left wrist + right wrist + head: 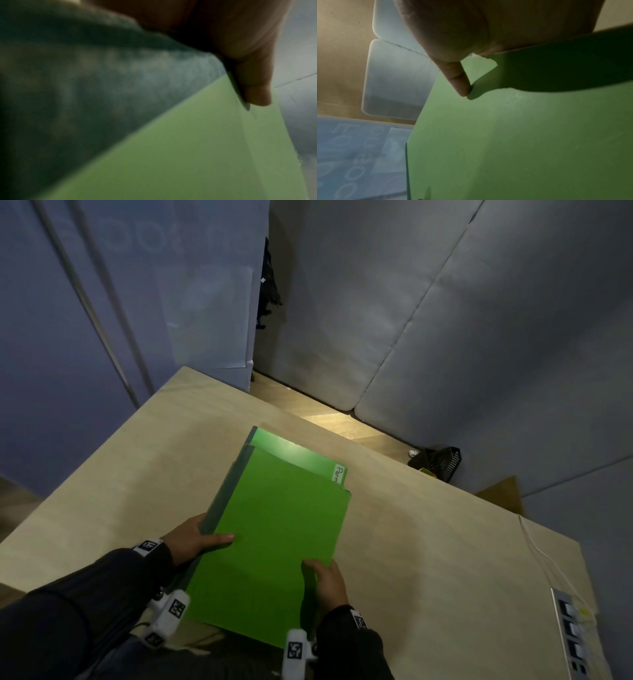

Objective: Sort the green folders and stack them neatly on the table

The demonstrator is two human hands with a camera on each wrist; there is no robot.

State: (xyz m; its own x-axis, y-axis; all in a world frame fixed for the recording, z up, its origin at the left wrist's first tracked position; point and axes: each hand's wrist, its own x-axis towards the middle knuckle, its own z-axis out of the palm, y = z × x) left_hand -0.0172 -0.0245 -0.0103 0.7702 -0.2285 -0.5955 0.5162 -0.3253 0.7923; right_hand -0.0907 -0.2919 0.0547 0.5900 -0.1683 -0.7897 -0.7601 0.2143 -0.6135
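A bundle of green folders (274,529) is held over the near middle of the pale wooden table (428,542). The top folder is bright green; behind it a darker green folder (294,451) sticks out at the far end, with a white label reading "Perm". My left hand (195,539) grips the bundle's left edge, thumb lying on the top cover (197,148). My right hand (325,580) grips the near right edge, thumb on top (513,135), other fingers hidden below. A dark grey-green spine runs along the left side.
A white power strip (572,631) with a white cable lies at the table's right edge. Grey padded panels (445,320) stand beyond the table, and a black basket (442,462) sits on the floor there. A blue wall (68,337) is at the left.
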